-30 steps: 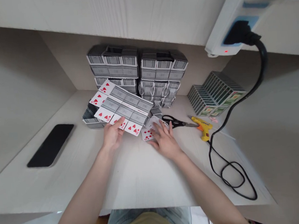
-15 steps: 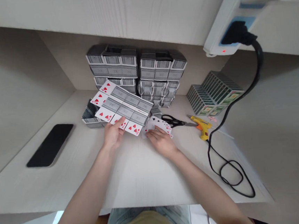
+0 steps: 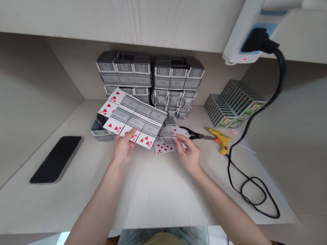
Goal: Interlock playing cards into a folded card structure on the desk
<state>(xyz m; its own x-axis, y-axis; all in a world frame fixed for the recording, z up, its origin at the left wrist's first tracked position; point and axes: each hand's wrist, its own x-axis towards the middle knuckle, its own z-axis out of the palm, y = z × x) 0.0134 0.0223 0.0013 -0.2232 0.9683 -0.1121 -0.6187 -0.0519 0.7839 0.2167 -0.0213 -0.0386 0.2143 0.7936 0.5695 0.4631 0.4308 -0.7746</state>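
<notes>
My left hand (image 3: 123,147) is closed on the lower edge of a flat panel of joined playing cards (image 3: 136,117). Grey patterned backs fill most of the panel, and heart faces show along its left and lower edges. Between the thumb and fingers of my right hand (image 3: 189,152) is a playing card (image 3: 175,131) with red marks, raised and tilted; whether it is one card or more, I cannot tell. Beneath it on the table lie loose playing cards (image 3: 164,148), the eight of diamonds among them. A card box (image 3: 103,131) is partly hidden behind the panel.
Stacked card-built boxes (image 3: 128,78) stand against the back wall. Black-handled scissors (image 3: 199,135) and a yellow glue gun (image 3: 223,140) lie right of the cards. A black cable (image 3: 245,125) hangs from a power strip (image 3: 244,43). A phone (image 3: 55,159) lies left, striped card blocks (image 3: 233,103) right.
My right hand has moved slightly right and lifted a card off the loose pile, uncovering the eight of diamonds. The left hand and its panel have stayed almost still.
</notes>
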